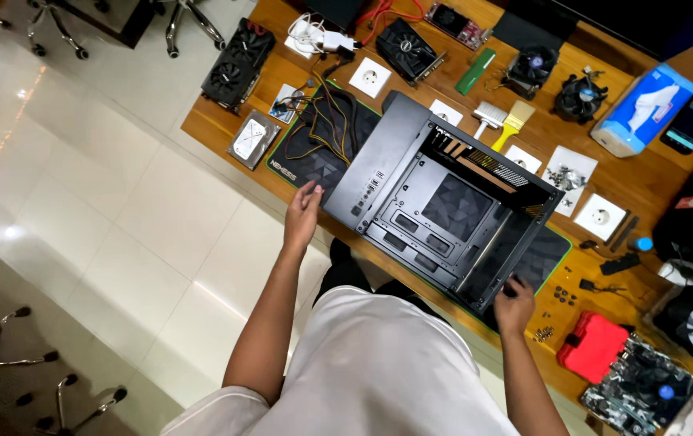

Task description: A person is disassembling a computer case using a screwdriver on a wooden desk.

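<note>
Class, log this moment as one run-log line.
left hand: grips case corner | right hand: grips opposite corner | computer case: open, empty, on desk mat | brushes: behind

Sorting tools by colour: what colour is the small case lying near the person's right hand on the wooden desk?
Red: the small plastic case beside the right hand, clearest in the head view.
</note>
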